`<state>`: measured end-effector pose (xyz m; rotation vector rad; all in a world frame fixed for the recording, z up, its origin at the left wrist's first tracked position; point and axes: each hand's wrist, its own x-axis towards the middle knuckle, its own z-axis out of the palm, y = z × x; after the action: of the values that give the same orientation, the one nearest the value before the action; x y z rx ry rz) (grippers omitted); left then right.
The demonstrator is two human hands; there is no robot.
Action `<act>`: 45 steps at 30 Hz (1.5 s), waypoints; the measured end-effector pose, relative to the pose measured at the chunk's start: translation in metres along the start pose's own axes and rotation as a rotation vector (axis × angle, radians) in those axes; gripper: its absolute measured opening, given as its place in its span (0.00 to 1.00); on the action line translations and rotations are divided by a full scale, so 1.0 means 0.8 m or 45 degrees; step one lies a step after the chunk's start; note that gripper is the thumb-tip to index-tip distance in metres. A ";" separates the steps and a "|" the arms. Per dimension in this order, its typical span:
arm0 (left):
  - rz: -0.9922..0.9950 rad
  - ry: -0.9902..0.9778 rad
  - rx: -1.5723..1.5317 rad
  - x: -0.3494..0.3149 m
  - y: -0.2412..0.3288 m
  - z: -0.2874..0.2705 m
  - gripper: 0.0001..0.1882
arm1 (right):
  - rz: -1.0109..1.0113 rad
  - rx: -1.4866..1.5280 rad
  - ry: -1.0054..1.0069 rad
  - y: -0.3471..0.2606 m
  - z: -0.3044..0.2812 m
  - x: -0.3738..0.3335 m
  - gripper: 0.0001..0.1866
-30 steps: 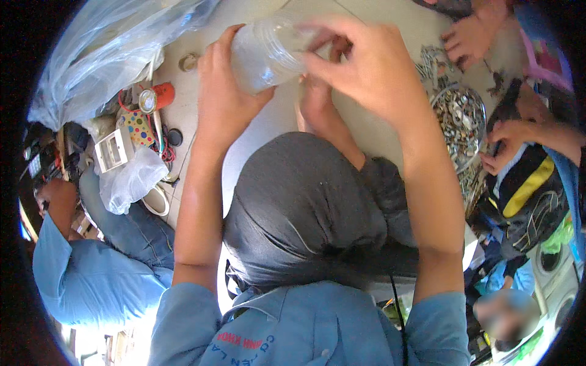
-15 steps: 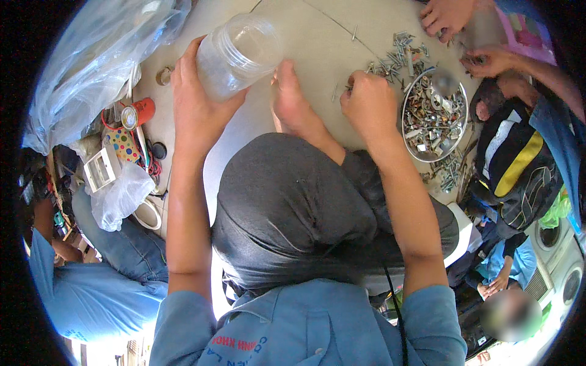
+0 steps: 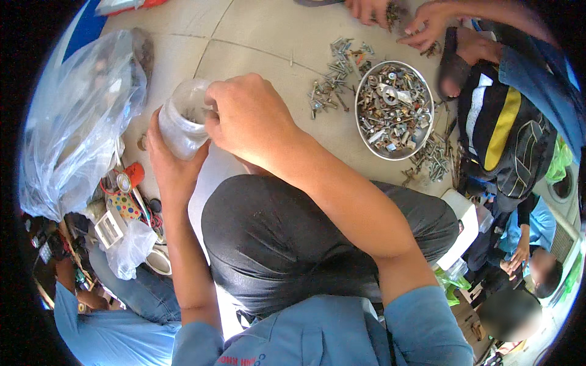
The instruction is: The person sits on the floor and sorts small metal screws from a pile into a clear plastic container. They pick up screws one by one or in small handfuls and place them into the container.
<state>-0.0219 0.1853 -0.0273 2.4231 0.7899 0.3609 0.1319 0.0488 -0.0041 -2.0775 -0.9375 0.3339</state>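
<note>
My left hand [image 3: 170, 166] grips a clear plastic jar [image 3: 183, 119] from below and behind, tilted with its mouth up and to the right. Small dark bits lie inside it. My right hand [image 3: 247, 119] is bunched over the jar's mouth, fingertips at the rim; whether it pinches anything is hidden. A round metal bowl [image 3: 425, 131] full of screws, nuts and washers sits on the pale floor to the right, well apart from both hands. Loose screws [image 3: 332, 82] lie scattered beside it. My knee in black cloth [image 3: 287, 244] fills the middle.
A big clear plastic bag [image 3: 76, 119] lies at the left, with small colourful items and a white box [image 3: 113, 229] below it. Other people's hands [image 3: 421, 30] pick at screws at the top right. A person in a black and yellow top [image 3: 506, 137] sits at the right.
My right hand left the screws by the bowl and came back left to the jar's mouth. My left hand lowered the jar toward the middle; the view shifted.
</note>
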 end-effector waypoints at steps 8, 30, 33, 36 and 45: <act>0.020 0.022 0.026 0.000 -0.009 0.002 0.54 | 0.402 -0.699 0.142 0.146 -0.127 -0.035 0.10; 0.104 -0.015 -0.166 0.048 0.019 0.029 0.53 | 0.166 -1.140 -0.466 0.180 -0.110 0.012 0.10; 0.116 0.008 -0.172 0.046 0.013 0.027 0.53 | 0.177 -1.020 -0.530 0.179 -0.116 0.011 0.11; 0.122 0.015 -0.158 0.045 0.013 0.028 0.53 | 0.254 -0.891 -0.520 0.164 -0.126 0.012 0.12; 0.154 -0.023 -0.110 0.051 0.025 0.022 0.52 | -0.166 -0.067 -0.255 0.049 -0.095 0.063 0.17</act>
<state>0.0262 0.1891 -0.0264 2.3952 0.6085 0.4108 0.2261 0.0263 0.0188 -2.0454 -1.2067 0.4589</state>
